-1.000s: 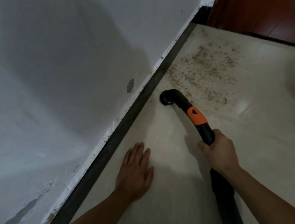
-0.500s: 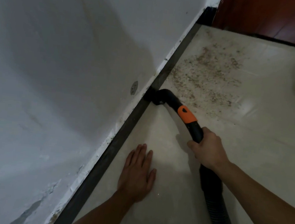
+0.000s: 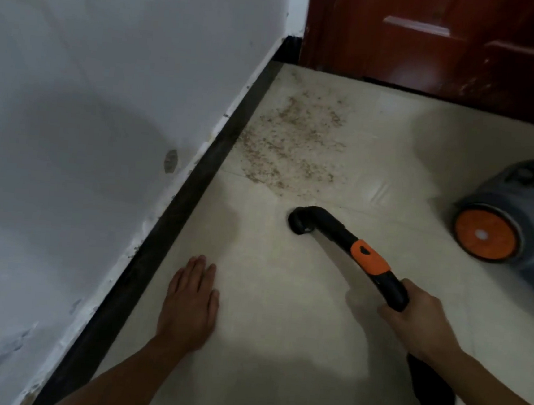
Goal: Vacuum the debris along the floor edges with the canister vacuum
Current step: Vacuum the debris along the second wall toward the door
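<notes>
Right hand (image 3: 416, 325) fingers clamped on hose handle (image 3: 367, 258); left hand (image 3: 190, 305) flat on floor (image 3: 278, 348), fingers together. Risk: nozzle (image 3: 299, 222) sits short of debris (image 3: 290, 146) nr baseboard (image 3: 197, 176); a missed pass leaves edge grit.

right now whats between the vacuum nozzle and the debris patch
Only bare tile floor separates the nozzle from the debris patch, seen in the head view.

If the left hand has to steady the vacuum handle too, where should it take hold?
Grip the vacuum handle on its bare black stretch between the nozzle end and the orange collar, coming from the wall side. The right hand holds the rear part; the left hand lies flat on the floor.
</notes>
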Demonstrator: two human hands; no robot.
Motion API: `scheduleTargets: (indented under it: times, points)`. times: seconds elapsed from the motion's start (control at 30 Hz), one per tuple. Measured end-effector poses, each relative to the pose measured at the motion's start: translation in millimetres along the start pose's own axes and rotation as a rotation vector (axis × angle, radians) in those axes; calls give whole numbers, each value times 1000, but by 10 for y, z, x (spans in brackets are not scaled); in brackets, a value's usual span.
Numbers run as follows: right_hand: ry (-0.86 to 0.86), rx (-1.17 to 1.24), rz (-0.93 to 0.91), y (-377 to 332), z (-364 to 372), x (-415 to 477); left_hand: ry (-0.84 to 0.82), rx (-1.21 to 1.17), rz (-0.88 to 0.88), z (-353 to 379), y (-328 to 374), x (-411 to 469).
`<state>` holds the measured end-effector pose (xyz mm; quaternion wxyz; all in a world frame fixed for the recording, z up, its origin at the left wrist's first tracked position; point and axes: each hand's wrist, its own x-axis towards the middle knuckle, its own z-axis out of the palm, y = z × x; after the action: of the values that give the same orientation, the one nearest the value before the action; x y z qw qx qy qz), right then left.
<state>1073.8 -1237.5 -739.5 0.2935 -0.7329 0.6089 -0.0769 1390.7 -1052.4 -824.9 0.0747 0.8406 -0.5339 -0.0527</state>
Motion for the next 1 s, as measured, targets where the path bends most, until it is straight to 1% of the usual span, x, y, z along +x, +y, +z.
scheduleTargets:
  times: [0.07, 0.13, 0.2, 0.33, 0.4, 0.47, 0.57, 0.63, 0.77, 0.8, 0.9, 0.93, 1.0]
  points:
    - [81, -2, 95, 234, -165, -26, 30, 19, -24, -11, 67, 87]
    - [147, 6, 172, 339, -243, 2, 27, 7, -101, -24, 175, 235]
    - [171, 22, 188, 330, -220, 52, -4, 0, -160, -30, 297, 421]
    - [109, 31, 122, 178, -164, 214, -18, 33, -162, 10, 424, 745]
    - [122, 44, 125, 100, -189, 329, -4, 53, -151, 72, 404, 801]
    - [149, 37, 120, 14, -156, 398, 50, 34, -126, 145, 388, 766]
    - [69, 13, 30, -72, 49, 357, 87, -6, -122, 220, 371, 713]
    - [34, 8, 9, -50, 141, 323, 83, -9, -130, 228, 381, 724]
    - [166, 31, 80, -126, 116, 517, 83, -8, -138, 228, 378, 745]
    - [157, 24, 60, -182, 138, 561, 80, -8, -141, 231, 372, 746]
    - [45, -8, -50, -330, 262, 615, 55, -2, -138, 217, 376, 725]
    - [29, -8, -60, -368, 289, 639, 57, -10, -139, 212, 383, 722]
    - [65, 13, -33, -459, 306, 724, 71, -35, -140, 201, 394, 725]
